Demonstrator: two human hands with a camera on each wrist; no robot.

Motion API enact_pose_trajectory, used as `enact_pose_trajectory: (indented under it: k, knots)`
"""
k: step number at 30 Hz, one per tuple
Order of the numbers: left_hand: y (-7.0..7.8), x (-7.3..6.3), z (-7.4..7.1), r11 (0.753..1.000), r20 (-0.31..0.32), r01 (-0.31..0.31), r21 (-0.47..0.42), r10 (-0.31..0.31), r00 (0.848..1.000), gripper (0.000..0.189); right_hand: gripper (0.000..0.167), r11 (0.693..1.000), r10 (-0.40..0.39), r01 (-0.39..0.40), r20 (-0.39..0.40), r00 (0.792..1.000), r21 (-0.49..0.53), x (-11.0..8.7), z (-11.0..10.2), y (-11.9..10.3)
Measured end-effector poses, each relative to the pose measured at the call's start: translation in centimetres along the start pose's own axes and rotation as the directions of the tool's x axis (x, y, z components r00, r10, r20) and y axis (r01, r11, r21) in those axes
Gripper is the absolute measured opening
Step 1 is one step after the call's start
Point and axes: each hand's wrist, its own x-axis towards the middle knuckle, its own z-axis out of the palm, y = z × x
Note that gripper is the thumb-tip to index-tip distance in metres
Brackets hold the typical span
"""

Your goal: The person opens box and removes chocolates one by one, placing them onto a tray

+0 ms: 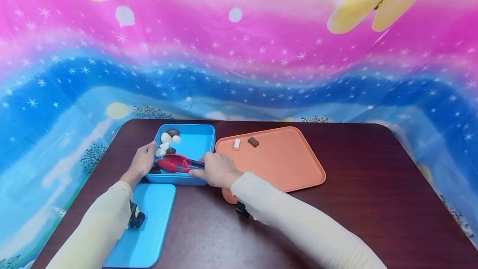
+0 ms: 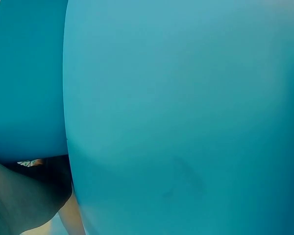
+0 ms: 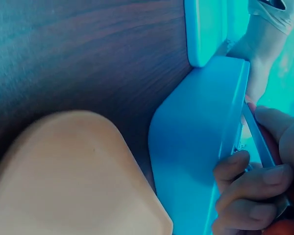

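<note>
A blue rectangular box (image 1: 194, 142) stands open, with several white and brown chocolate-like pieces (image 1: 165, 138) along its left side. My left hand (image 1: 141, 162) holds the box's left wall; in the left wrist view, part of that hand (image 2: 24, 200) shows below the box wall (image 2: 27, 83). Over the near part of the box, my right hand (image 1: 220, 170) grips red tongs with dark handles (image 1: 173, 164), their head pointing left. The right wrist view shows the fingers (image 3: 272, 176) curled round the handles. Whether the tongs pinch a piece cannot be told.
A blue lid (image 1: 151, 227) lies in front of the box, under the left forearm. Right of the box is an orange tray (image 1: 269, 161), bearing a white piece (image 1: 237, 144) and a brown piece (image 1: 253, 141). All stand on a dark wooden table (image 1: 358, 177) before a patterned cloth.
</note>
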Motion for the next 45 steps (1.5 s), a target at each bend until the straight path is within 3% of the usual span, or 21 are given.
enact_pose_trajectory:
  k: [11, 16, 22, 24, 28, 33, 39, 45]
  knots:
    - [-0.1, 0.0, 0.1, 1.000, -0.005, 0.011, -0.002, -0.011, 1.000, 0.062, 0.033, 0.999, -0.046, 0.048, -0.109, 0.993, 0.019, -0.7, 0.2, 1.4]
    - [-0.1, 0.0, 0.0, 1.000, 0.008, 0.026, -0.002, -0.026, 1.000, 0.070, 0.037, 0.996, -0.084, 0.089, -0.154, 0.984, 0.028, -1.5, 0.7, 2.1]
    - [0.2, 0.1, 0.2, 0.999, 0.018, 0.037, -0.002, -0.037, 0.999, 0.065, 0.056, 0.996, -0.083, 0.087, -0.196, 0.977, 0.010, -2.6, 0.6, 2.9]
    - [0.3, 0.1, 0.1, 0.999, 0.042, 0.051, -0.014, -0.050, 0.998, 0.073, 0.058, 0.996, -0.089, 0.092, -0.213, 0.973, 0.007, -2.8, 0.5, 3.1]
    - [0.2, -0.2, -0.1, 0.998, 0.064, 0.058, -0.018, -0.057, 0.996, 0.077, 0.057, 0.995, -0.097, 0.102, -0.244, 0.965, 0.009, -3.2, 0.6, 3.5]
    - [-0.1, -0.4, 0.1, 1.000, 0.028, 0.027, 0.014, -0.028, 0.999, 0.060, 0.054, 0.993, -0.104, 0.116, -0.261, 0.960, 0.030, -3.8, 0.4, 3.9]
    - [-0.4, -0.5, 0.3, 1.000, 0.025, 0.017, 0.016, -0.017, 1.000, 0.060, 0.046, 0.992, -0.095, 0.115, -0.282, 0.955, 0.054, -4.9, -0.2, 4.5]
    - [-0.2, -0.6, 0.1, 1.000, 0.023, -0.002, 0.016, 0.001, 1.000, 0.057, 0.050, 0.994, -0.077, 0.096, -0.316, 0.946, 0.044, -6.4, -1.2, 5.6]
